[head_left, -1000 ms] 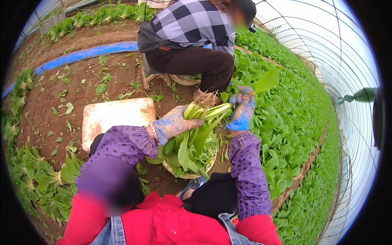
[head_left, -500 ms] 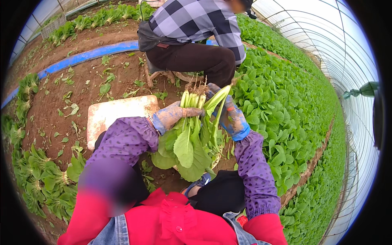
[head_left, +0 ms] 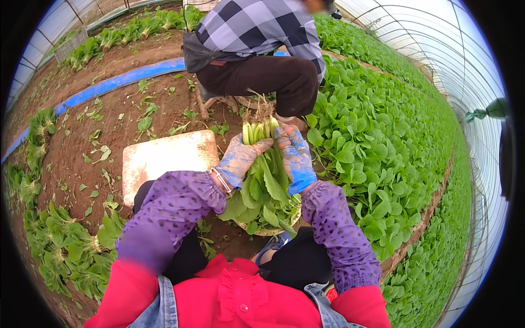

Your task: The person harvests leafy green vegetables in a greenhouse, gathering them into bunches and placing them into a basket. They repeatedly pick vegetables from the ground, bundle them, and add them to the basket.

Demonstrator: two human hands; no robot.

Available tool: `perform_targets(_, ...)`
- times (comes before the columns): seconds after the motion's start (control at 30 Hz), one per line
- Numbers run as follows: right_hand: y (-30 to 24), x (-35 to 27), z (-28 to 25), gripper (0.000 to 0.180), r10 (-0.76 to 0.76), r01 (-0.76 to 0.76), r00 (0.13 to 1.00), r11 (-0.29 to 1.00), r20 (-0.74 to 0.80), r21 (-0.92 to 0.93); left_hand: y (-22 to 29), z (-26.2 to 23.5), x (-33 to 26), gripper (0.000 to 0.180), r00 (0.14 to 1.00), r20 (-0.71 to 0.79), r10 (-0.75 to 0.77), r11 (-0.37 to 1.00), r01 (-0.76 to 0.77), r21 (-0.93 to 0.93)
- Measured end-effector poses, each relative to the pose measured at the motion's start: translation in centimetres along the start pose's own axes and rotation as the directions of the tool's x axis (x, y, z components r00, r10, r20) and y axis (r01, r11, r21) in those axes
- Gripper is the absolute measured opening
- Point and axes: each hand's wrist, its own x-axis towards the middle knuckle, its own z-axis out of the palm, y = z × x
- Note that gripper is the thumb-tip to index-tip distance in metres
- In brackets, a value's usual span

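A bunch of leafy greens (head_left: pixel 267 183) stands between my hands, its pale stalks and muddy roots pointing away from me and its broad leaves hanging toward me. My left hand (head_left: pixel 240 158), in a soiled blue glove, closes round the stalks from the left, thumb across the front. From the right, my right hand (head_left: pixel 296 158) presses its gloved fingers against the same stalks just under the roots. Below the leaves, the rim of a pale round container (head_left: pixel 268 232) shows; its inside is mostly covered by leaves.
A dirty white board or box (head_left: pixel 169 158) lies on the soil to the left. Bundled greens (head_left: pixel 71 240) lie farther left. Dense growing greens (head_left: pixel 383 158) fill the right side. Ahead, a person in a checked shirt (head_left: pixel 257 27) sits on a low wooden stool (head_left: pixel 205 104), near a blue strip (head_left: pixel 123 80).
My right hand has brought its splayed-out stalks in against the bunch, and the stalks now stand close together. Both hands have come slightly nearer each other.
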Motion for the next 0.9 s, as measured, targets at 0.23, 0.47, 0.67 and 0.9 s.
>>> perform_targets(0.23, -0.4, 0.0, 0.3, 0.015, 0.206, -0.204, 0.979, 0.974, -0.009, 0.103, -1.4, 0.6, 0.0, 0.030, 0.993, -0.008, 0.121, 0.993, -0.121, 0.013)
perform_targets(0.47, -1.0, -0.1, 0.8, 0.026, 0.283, -0.309, 0.951, 0.868, 0.124, 0.388, -3.1, 0.6, 1.5, 0.027, 0.988, -0.075, 0.137, 0.991, -0.136, 0.018)
perform_targets(0.67, -3.6, -0.1, -0.7, 0.069, 0.249, -0.147, 0.943, 0.906, 0.220, -0.397, -1.0, 0.9, 2.9, 0.027, 0.979, -0.162, -0.125, 0.979, 0.095, -0.181)
perform_targets(0.9, -5.9, -0.1, -2.4, 0.102, 0.537, -0.253, 0.815, 0.668, 0.218, -0.700, -1.0, 1.8, 4.0, 0.029, 0.999, 0.036, 0.026, 0.999, -0.028, 0.042)
